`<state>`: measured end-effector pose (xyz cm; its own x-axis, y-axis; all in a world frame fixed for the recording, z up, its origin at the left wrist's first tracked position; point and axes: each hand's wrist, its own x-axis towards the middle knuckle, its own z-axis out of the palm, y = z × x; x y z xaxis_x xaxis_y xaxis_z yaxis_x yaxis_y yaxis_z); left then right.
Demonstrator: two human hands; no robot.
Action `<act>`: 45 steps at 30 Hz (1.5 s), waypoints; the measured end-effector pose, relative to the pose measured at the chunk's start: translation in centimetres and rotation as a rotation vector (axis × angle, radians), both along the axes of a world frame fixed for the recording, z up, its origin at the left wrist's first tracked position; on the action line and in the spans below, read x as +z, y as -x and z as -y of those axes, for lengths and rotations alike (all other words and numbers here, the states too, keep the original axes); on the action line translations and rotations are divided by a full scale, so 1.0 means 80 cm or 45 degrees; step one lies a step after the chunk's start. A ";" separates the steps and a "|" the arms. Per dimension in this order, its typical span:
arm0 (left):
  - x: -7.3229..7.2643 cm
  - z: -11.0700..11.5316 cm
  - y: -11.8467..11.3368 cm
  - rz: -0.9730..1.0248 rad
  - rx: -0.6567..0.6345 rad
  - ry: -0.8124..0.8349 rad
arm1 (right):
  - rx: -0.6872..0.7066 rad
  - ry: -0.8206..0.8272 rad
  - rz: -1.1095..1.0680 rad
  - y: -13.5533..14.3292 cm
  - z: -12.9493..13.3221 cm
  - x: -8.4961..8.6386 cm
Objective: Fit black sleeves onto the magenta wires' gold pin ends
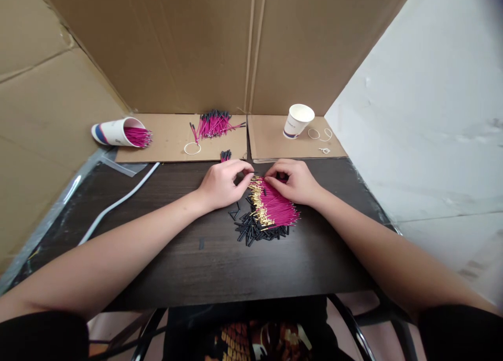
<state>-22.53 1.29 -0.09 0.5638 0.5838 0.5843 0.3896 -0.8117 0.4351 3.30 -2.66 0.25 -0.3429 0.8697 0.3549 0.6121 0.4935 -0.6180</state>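
A pile of magenta wires (278,206) with gold-coloured tips lies on the dark table, over and beside many short black tubes (251,231). My left hand (227,184) is at the upper left of the pile, thumb and index finger pinched together; whatever lies between the tips is too small to make out. My right hand (294,182) rests at the pile's upper right edge, its fingertips closed at the wires near the gold ends. What it pinches is hidden. Just behind my left hand is a small bundle of black-tipped wires (225,155).
At the back, a cardboard strip (168,141) carries black-capped magenta wires (215,124) and an upright paper cup (298,121). A tipped paper cup (113,132) holding wires lies at left. A white cable (118,200) crosses the table's left side. Cardboard walls (188,46) stand behind.
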 end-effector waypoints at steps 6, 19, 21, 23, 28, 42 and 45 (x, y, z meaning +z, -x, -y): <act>0.001 -0.001 0.000 0.012 -0.015 0.001 | -0.004 0.017 0.036 -0.001 -0.001 0.000; 0.004 -0.001 0.000 -0.007 -0.028 0.047 | 0.109 0.028 0.033 -0.002 -0.002 0.006; 0.003 -0.001 0.000 -0.008 -0.034 0.034 | 0.097 0.021 0.032 -0.002 -0.002 0.006; 0.001 -0.001 0.000 -0.017 -0.041 0.017 | 0.093 0.017 0.050 -0.002 -0.002 0.006; 0.000 -0.001 0.000 -0.023 -0.049 0.009 | 0.137 0.015 0.107 -0.002 -0.002 0.006; 0.004 -0.002 0.000 -0.003 -0.041 0.029 | -0.031 0.125 -0.422 0.006 0.002 -0.013; 0.005 -0.002 0.000 0.001 -0.044 0.021 | -0.035 0.151 -0.527 0.007 0.001 -0.018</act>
